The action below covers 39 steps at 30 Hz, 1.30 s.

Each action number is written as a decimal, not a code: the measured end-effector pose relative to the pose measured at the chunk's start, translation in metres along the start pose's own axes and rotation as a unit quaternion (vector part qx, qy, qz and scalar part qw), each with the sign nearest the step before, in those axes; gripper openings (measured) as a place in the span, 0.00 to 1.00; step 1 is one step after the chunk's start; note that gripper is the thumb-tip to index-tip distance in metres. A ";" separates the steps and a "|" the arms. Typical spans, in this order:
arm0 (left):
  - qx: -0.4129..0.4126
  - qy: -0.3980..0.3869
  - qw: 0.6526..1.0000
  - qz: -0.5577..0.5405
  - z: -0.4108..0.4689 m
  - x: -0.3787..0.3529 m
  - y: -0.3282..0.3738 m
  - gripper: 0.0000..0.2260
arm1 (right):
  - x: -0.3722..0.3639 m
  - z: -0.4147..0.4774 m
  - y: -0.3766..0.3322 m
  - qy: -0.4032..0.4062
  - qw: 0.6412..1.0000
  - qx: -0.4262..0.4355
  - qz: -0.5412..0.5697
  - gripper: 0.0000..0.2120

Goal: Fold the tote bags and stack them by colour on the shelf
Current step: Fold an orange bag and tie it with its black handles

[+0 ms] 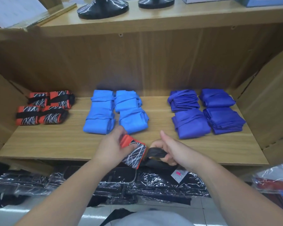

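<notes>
Wrapping up the orange bag [134,152] at the shelf [55,144] front: left hand [114,147] grips it, right hand [171,152] pinches its black strap [157,153]. Twelve bundles already sorted behind; this one remains.

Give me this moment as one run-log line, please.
left hand: grips folded orange-black bag | right hand: holds its black strap | shelf: orange-black group, light-blue group, dark-blue group | bag: not yet stacked

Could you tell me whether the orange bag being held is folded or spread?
Folded: the orange bag is a compact bundle in the left hand.
</notes>
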<state>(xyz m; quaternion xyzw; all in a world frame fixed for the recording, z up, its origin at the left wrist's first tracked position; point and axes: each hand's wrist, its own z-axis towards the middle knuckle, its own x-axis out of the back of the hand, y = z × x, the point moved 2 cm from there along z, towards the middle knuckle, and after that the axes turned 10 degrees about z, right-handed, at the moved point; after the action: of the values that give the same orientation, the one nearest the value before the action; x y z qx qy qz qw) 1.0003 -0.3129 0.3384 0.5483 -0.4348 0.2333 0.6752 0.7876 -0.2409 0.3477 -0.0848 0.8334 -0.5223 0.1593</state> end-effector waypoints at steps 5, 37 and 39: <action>-0.028 0.158 0.977 0.143 -0.011 -0.011 0.006 0.16 | 0.004 0.012 -0.002 0.070 0.995 0.001 -0.071 0.12; -0.040 -0.067 0.985 -0.155 -0.013 -0.037 0.018 0.10 | 0.007 0.028 0.025 0.054 0.990 0.121 0.039 0.17; -0.025 -0.088 0.984 -0.155 -0.012 -0.035 0.016 0.11 | 0.011 0.026 0.030 0.050 0.989 0.134 0.041 0.24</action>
<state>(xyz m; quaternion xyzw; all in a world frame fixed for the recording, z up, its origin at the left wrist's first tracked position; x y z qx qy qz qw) 0.9733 -0.2909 0.3172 0.6106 -0.4079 0.0657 0.6757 0.7875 -0.2528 0.3081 -0.0023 0.7655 -0.6260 0.1490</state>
